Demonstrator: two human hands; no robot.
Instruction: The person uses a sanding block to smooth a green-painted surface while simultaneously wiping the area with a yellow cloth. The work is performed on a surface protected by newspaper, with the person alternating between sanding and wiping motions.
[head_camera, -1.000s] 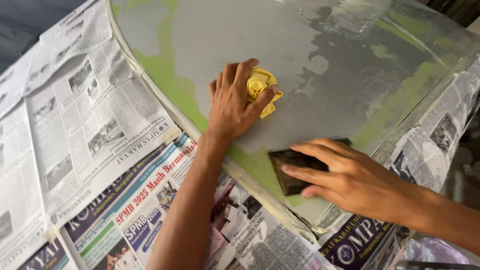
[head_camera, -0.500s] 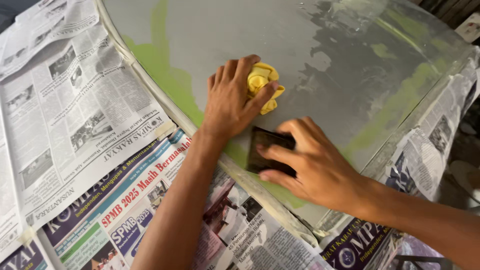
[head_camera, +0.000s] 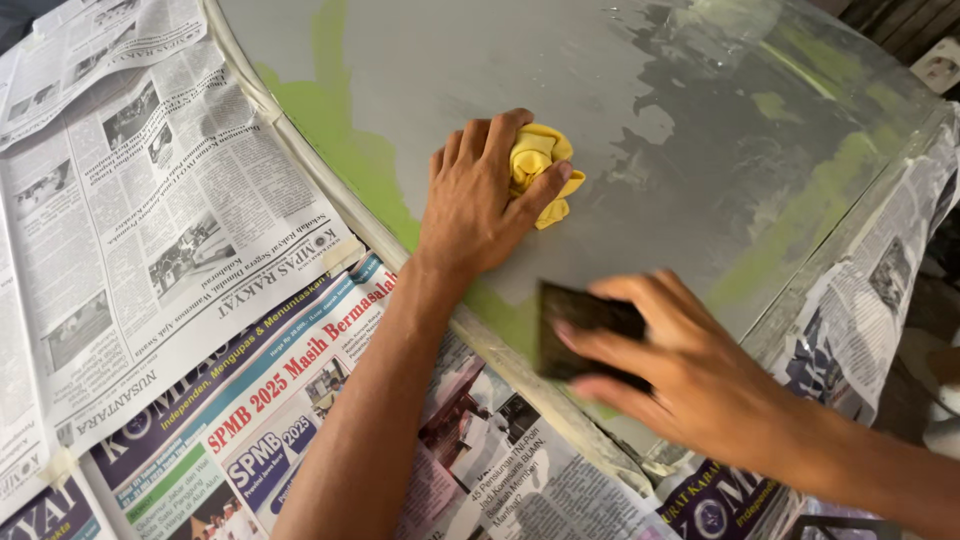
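Wet-sanding grey panel (head_camera: 640, 130): our right hand (head_camera: 690, 375) grips dark sanding block (head_camera: 580, 335) at 5 o'clock; left hand (head_camera: 480, 195) clutches yellow cloth (head_camera: 540, 160). Next stroke likely needs flat, even pressure.

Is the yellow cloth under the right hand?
No, the yellow cloth sits bunched under the left hand, while the right hand presses a dark block on the grey panel.

Both forearms are showing bare from the frame edge down to the wrist, with no sleeve, watch or band on either. The left hand (head_camera: 478, 205) and the right hand (head_camera: 690, 375) are wearing no gloves and no rings, and the fingers (head_camera: 600, 345) are showing short, plain nails
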